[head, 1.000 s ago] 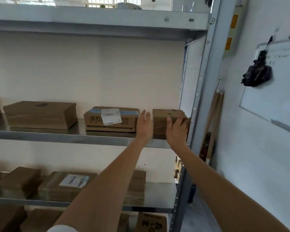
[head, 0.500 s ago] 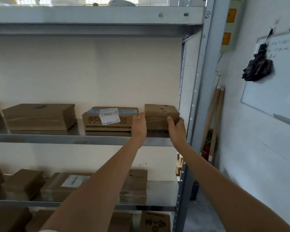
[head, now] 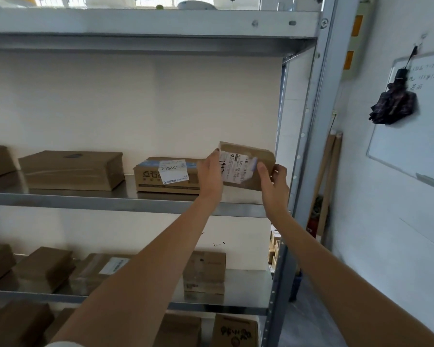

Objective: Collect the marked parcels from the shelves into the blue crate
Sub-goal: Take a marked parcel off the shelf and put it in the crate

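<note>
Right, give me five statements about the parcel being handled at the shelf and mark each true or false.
1. Both hands hold the small parcel. True: the left hand grips its left side and the right hand its right.
2. The held parcel lies flat on the shelf. False: it is tilted, showing a white label towards the camera.
3. The parcel with handwritten digits sits on the same shelf, left of the held one. True.
4. A blue crate stands on the shelf beside the parcels. False: no blue crate is in view.
5. A dark folded umbrella hangs on the wall to the right, over the edge of a whiteboard. True.
</note>
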